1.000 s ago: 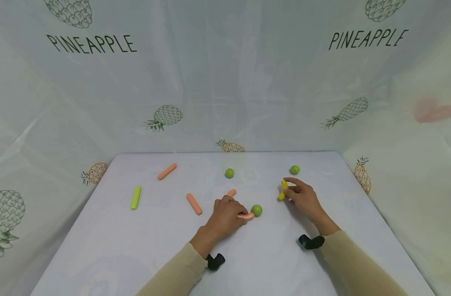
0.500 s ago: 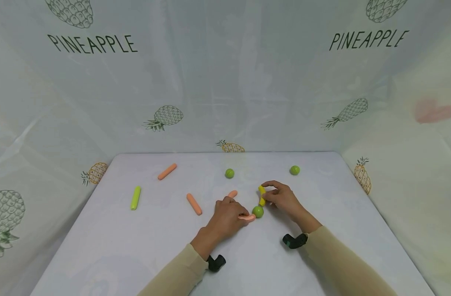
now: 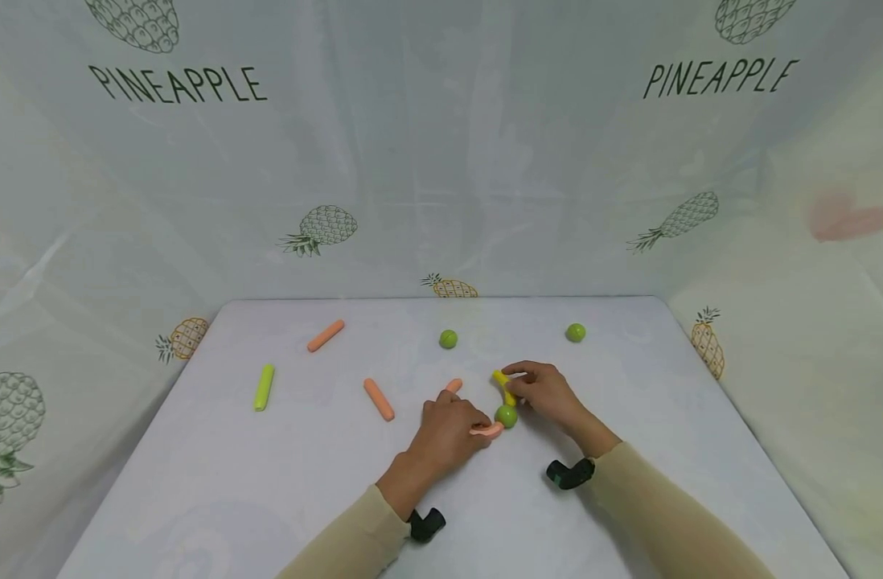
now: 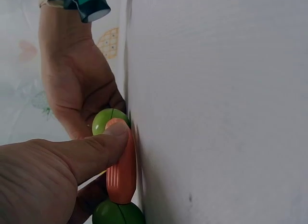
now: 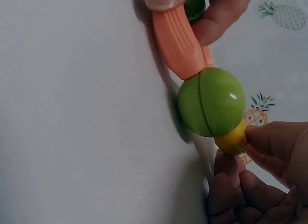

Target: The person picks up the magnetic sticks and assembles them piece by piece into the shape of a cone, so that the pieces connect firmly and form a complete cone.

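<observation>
My left hand pinches a curved orange toy stick low over the table. One end of this stick meets a green ball; at its other end, in the left wrist view, is a second green ball, hidden by the hand in the head view. My right hand pinches a curved yellow stick between thumb and fingers. The yellow stick's near end touches the first green ball, as the right wrist view also shows. Another orange stick pokes out beyond the left hand, its lower part hidden.
Two straight orange sticks and a light green stick lie on the left of the white table. Two loose green balls lie toward the back. A pineapple-printed sheet hangs behind.
My right hand has moved left with the yellow stick, bringing it from open table against the green ball, and the stick has tilted. The left hand has shifted slightly nearer and right, still holding the orange stick.
</observation>
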Available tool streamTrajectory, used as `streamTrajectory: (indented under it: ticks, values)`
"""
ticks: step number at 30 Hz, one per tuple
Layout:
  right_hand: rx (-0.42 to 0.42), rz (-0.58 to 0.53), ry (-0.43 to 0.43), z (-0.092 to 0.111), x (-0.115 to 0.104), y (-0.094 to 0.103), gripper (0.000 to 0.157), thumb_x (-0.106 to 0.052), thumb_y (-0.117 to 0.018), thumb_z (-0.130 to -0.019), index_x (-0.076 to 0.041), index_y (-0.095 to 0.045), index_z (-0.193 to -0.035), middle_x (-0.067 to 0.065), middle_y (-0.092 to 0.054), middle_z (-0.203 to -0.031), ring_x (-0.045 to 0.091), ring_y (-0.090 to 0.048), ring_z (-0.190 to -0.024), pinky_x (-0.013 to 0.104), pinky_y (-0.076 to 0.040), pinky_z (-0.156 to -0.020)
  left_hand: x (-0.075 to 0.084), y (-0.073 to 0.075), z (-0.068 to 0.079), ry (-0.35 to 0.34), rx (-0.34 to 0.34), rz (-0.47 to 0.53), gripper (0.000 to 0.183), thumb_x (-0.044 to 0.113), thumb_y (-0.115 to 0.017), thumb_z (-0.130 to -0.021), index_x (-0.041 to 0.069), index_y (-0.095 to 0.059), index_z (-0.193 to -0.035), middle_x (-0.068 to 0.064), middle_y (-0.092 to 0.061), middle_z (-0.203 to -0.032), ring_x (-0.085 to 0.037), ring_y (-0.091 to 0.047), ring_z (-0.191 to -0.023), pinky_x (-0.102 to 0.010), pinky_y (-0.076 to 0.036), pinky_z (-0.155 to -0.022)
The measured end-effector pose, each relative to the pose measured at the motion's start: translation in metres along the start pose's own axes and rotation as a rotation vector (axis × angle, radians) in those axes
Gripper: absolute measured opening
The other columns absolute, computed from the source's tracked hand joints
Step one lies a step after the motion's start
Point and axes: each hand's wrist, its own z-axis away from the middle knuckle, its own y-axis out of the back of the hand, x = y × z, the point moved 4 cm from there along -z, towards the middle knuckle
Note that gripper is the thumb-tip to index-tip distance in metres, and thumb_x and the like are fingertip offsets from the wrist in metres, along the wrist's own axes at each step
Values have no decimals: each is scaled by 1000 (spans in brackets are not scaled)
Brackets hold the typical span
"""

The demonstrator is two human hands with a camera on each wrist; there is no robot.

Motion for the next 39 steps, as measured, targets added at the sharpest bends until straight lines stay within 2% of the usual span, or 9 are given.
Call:
streamTrajectory:
  ticks: [5,15,17,20,22,24,29,33,39]
  values:
    - [41,56,-6,1,1,-4,26,-17,-69,-101,-5,-74,-124,11,-76,-101,16,-62,-75,28,-54,-64,1,-1,1,8,-5,-16,12,35,-84,-92,30,-87,-102,11,-80,-104,-30,-59,-124,-40,-42,-75]
    - [71,168,37,6,-2,-9,25,-20,-67,-103,-8,-78,-122,8,-76,-109,13,-61,-75,27,-50,-64,2,1,3,4,4,13,11,34,-86,-90,30,-87,-100,12,-80,-105,-35,-57,-131,-46,-47,-78]
    - [71,181,53,8,-2,-9,26,-21,-67,-104,-8,-78,-123,9,-77,-111,14,-63,-79,29,-52,-68,1,1,3,10,1,19,13,34,-86,-90,30,-87,-102,12,-80,-106,-35,-57,-130,-47,-47,-80]
    - [97,210,79,13,-1,-7,27,-22,-66,-105,-9,-77,-126,10,-77,-119,20,-69,-97,39,-58,-84,1,0,3,24,-6,30,13,37,-84,-91,30,-86,-102,11,-80,-105,-34,-58,-129,-50,-48,-85]
    - [120,209,88,18,1,-5,28,-23,-66,-105,-10,-77,-127,11,-76,-124,26,-70,-111,48,-57,-95,1,1,3,25,-4,41,13,40,-81,-94,30,-86,-100,12,-80,-102,-34,-59,-126,-51,-49,-87]
    - [138,190,84,24,3,-3,28,-23,-67,-105,-11,-76,-129,10,-76,-126,27,-69,-116,48,-56,-99,1,1,2,21,1,55,16,43,-77,-97,30,-86,-95,13,-79,-96,-33,-60,-124,-51,-49,-87]
    - [134,135,99,40,9,-2,28,-23,-71,-102,-13,-76,-128,6,-77,-119,19,-69,-104,36,-56,-89,0,0,3,14,3,88,20,45,-74,-99,31,-86,-92,15,-78,-90,-33,-60,-123,-43,-47,-81]
    - [109,143,176,47,10,-7,30,-24,-80,-96,-13,-77,-123,5,-74,-118,14,-66,-96,29,-55,-83,-1,-1,4,16,5,89,16,43,-77,-97,30,-86,-99,15,-79,-96,-30,-60,-120,-43,-47,-81]
    - [75,156,213,48,11,-11,30,-24,-86,-90,-16,-80,-119,3,-68,-124,13,-63,-99,25,-53,-83,-5,-1,7,30,-2,118,19,39,-79,-96,26,-85,-108,14,-78,-102,-24,-59,-114,-41,-49,-87]
